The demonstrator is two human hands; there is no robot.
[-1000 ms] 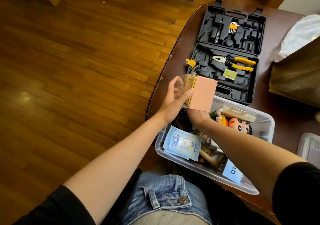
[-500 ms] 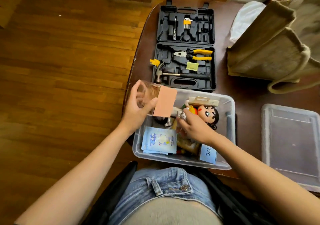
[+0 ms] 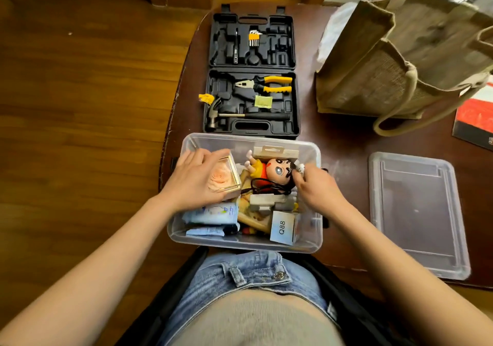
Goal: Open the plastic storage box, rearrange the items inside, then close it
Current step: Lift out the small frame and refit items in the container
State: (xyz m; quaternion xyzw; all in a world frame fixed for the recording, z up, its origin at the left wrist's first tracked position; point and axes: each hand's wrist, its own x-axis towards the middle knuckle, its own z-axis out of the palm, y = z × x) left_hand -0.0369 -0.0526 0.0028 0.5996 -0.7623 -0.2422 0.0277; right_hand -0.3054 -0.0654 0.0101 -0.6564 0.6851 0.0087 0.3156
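Mid-rearranging: storage box (image 3: 314, 241) open at the near edge of the bench (image 3: 344, 143), lid (image 3: 416, 212) off and lying flat to the right, well apart from the box. Left hand (image 3: 194, 183) down in the far-left corner of the box, grip wrapped round a small clear case with a peach rose (image 3: 222, 179) inside, case tilted and touching the items below. Right hand (image 3: 317, 188) at the right side of the box, grip pinching a small white thing (image 3: 300, 169) just beside the doll (image 3: 276, 171); hard to tell what it is. Blue packets (image 3: 213, 212) near the front wall, white card marked Q88 (image 3: 282, 227) standing at front right.

Next, by judgement: set the rose case flat in its corner, find a gap for the white piece, press everything below the rim. Then reach right for the lid and seat it square on the box. Open tool case (image 3: 253, 100) beyond the box and tote bag (image 3: 394, 60) to the far right not involved.
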